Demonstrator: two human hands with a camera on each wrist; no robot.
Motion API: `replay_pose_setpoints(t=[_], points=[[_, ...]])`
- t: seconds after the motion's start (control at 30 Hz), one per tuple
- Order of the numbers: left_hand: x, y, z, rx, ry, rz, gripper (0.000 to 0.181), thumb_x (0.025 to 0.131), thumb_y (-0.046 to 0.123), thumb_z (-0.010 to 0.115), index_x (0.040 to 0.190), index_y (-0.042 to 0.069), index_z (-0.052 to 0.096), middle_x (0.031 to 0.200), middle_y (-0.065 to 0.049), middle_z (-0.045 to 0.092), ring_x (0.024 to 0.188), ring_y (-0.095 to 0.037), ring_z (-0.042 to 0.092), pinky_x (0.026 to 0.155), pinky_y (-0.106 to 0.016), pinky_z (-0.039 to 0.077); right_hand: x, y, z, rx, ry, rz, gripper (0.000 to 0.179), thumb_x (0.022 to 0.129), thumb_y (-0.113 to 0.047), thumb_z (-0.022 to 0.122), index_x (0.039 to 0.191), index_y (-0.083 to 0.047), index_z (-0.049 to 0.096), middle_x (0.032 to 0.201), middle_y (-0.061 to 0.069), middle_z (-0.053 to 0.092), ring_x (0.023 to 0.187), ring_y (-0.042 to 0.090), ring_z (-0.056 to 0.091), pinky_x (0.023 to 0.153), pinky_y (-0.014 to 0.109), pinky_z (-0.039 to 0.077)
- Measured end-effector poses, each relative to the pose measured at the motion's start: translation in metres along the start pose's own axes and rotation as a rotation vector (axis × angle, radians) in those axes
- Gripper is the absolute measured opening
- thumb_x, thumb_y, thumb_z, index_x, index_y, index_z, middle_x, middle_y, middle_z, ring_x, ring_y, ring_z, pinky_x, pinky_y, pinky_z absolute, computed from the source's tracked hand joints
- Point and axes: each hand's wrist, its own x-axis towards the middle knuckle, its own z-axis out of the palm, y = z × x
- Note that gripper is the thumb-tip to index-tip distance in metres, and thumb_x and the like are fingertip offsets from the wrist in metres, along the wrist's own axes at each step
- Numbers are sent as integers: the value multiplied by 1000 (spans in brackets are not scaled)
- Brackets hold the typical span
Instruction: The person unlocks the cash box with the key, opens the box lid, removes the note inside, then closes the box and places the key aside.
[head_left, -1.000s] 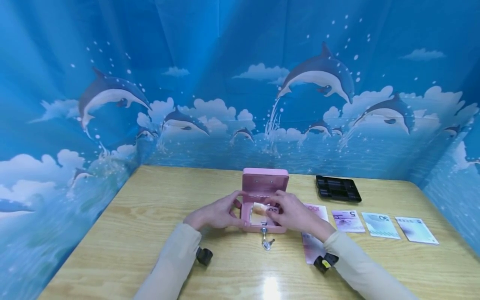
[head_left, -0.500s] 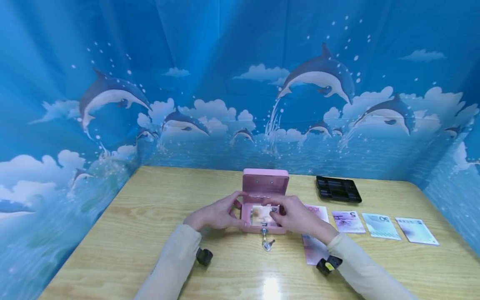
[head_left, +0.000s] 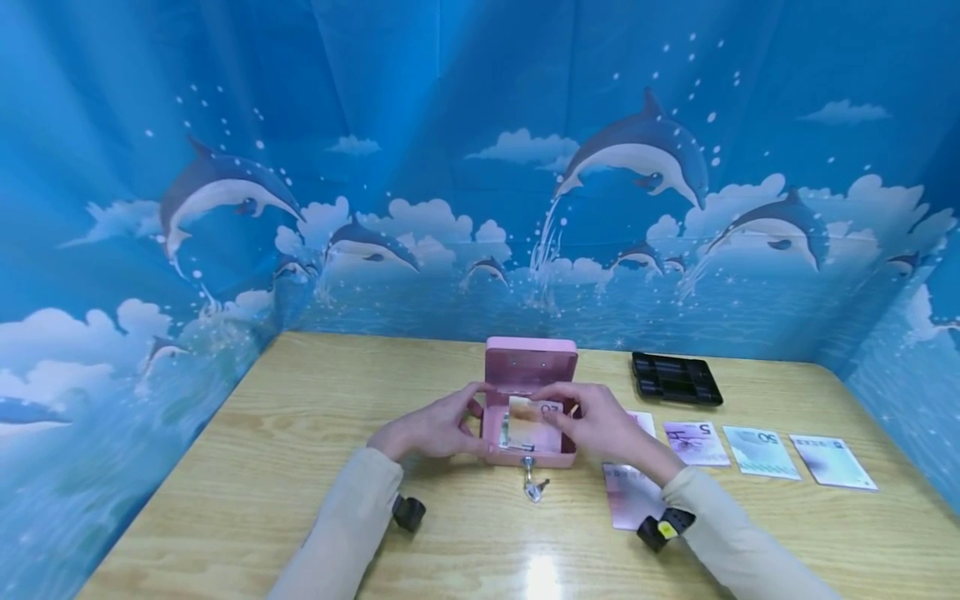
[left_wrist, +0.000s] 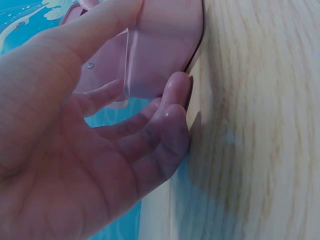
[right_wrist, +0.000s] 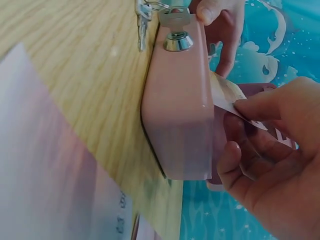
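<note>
Directions are read from the person's seat, 12 o'clock being the far side.

Right hand (head_left: 595, 419): pinches the orange-toned banknote (head_left: 531, 427) by its 3 o'clock edge, thumb above and fingers beneath. Left hand (head_left: 442, 421): grips the pink box (head_left: 508, 459) at its 9 o'clock end, thumb towards the front and fingers round the side and back.

Handling assessment: in my judgement, the work is the handling of the note at the box opening. It is best done with a light pinch close to the edge, the paper kept level and its corners clear of the rim and the hinge side. Force is likely to crease it. The left hand should keep a steady hold so that the box does not slide on the surface (head_left: 465, 546).

Position: the banknote lies at 9 o'clock of the right hand, touching it, over the box's interior; the right wrist view shows part of it above the rim. Whether its lower edge touches anything inside cannot be told. From the left hand, the note is at 3 o'clock, apart from the fingers. The raised lid (head_left: 528, 367) stands at 12 o'clock of the note; the keys (head_left: 534, 490) hang at 6 o'clock.
</note>
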Motion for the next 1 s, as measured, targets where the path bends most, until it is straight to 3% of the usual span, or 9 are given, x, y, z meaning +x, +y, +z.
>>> replay_pose_setpoints(t=[0.23, 0.63, 1.0], points=[[1, 0, 0, 12, 9, -5, 89, 84, 35, 85, 156, 28, 33, 128, -7, 57, 95, -18, 62, 84, -33, 54, 0, -1, -6, 28, 61, -32, 27, 98, -12, 68, 122, -23, 73, 103, -1, 75, 80, 13, 64, 61, 26, 55], [0, -1, 0, 22, 13, 5, 93, 82, 35, 85, 157, 26, 32, 129, -7, 57, 95, -18, 62, 85, -34, 54, -11, -1, -22, 39, 106, -58, 26, 98, -13, 68, 122, -22, 73, 96, -2, 74, 73, 24, 63, 58, 26, 52], [1, -3, 0, 16, 6, 6, 94, 82, 36, 85, 157, 25, 31, 131, -8, 57, 94, -18, 63, 84, -34, 54, -24, -1, -30, 20, 109, -42, 25, 99, -14, 67, 121, -23, 73, 97, -4, 73, 72, 22, 65, 58, 25, 53]])
